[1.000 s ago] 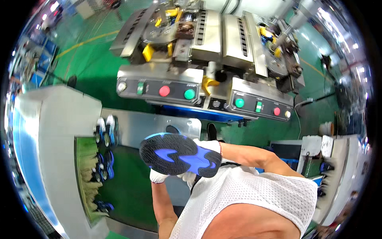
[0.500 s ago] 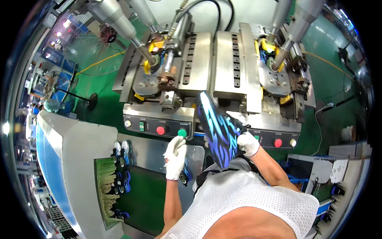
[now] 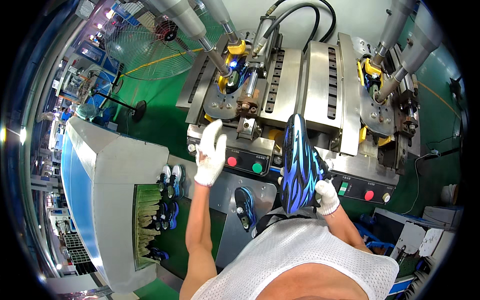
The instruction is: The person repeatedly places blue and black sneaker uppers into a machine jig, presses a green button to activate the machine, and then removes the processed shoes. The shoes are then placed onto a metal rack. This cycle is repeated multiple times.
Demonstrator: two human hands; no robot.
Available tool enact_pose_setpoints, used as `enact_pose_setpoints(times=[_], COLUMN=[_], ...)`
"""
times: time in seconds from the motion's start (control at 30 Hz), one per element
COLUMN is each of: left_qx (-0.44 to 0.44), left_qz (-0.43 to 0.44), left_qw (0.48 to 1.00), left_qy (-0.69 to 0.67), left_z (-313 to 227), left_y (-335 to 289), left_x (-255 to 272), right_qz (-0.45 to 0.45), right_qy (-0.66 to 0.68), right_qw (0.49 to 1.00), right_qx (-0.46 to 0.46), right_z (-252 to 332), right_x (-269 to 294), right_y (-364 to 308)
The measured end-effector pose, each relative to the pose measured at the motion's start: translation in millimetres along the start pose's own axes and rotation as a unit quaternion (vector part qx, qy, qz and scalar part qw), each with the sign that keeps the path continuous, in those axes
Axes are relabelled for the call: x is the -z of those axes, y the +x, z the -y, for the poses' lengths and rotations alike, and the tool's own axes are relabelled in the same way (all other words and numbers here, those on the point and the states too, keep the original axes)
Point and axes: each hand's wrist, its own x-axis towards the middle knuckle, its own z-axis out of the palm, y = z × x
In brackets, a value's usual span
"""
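My left hand (image 3: 210, 154), in a white glove, is raised in front of the left end of the control panel (image 3: 231, 156). Its fingers are stretched out and hold nothing. My right hand (image 3: 327, 197), gloved too, grips a sports shoe (image 3: 299, 167) by its lower right side. The shoe stands on end, its black, blue and purple patterned sole turned toward me. Another sports shoe (image 3: 245, 207) lies on the metal shelf between my arms. In the left press station a dark and blue shoe (image 3: 240, 77) sits among yellow pads, under metal rods.
The right press station (image 3: 377, 107) has yellow pads and thick rods. Buttons, one of them green (image 3: 257, 167), line the front panels. At left, several shoes stand on a conveyor by a brush-curtained machine opening (image 3: 146, 225). A large fan (image 3: 162, 37) stands at far left.
My left hand has moved away from beside the green button, to the left and farther up. My right hand still holds the shoe. The view has shifted, so the machine sits farther right.
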Motion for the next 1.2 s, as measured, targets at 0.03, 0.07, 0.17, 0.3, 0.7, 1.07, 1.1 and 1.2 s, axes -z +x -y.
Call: enact_pose_setpoints(times=[0.03,0.07,0.17,0.3,0.7,1.07,1.1,1.2], left_qx=[0.018,-0.018,-0.014,-0.015,0.164,0.08,0.095,0.152], left_qz=[-0.014,-0.004,0.043,0.067,0.124,-0.144,-0.144,-0.146], left_qw=[0.996,0.999,0.999,0.997,0.962,0.986,0.985,0.976], left_qy=[-0.092,-0.038,-0.021,0.021,0.182,-0.02,-0.02,-0.051], left_z=[29.6,25.5,70.5,127.3,163.8,76.8,73.3,69.5], left_y=[6.7,32.8,86.0,141.9,268.2,134.1,105.2,8.6], left_x=[-7.7,-11.4,-45.8,-105.3,-187.3,9.0,20.7,55.6], right_qz=[-0.001,-0.018,-0.055,-0.055,-0.226,-0.256,-0.261,-0.145], right_qy=[-0.001,-0.011,-0.056,-0.068,-0.155,-0.165,-0.192,-0.161], right_qw=[1.0,1.0,0.996,0.994,0.959,0.95,0.945,0.975], right_qx=[-0.008,-0.01,-0.049,-0.07,-0.072,-0.066,-0.037,0.043], right_z=[-3.3,-4.3,-7.2,-6.1,13.8,5.3,0.5,-9.9], right_x=[-0.7,5.6,12.1,15.0,-11.9,-62.5,-73.8,-123.3], right_y=[0.8,-0.6,-4.2,-3.2,-12.4,84.1,111.8,213.9])
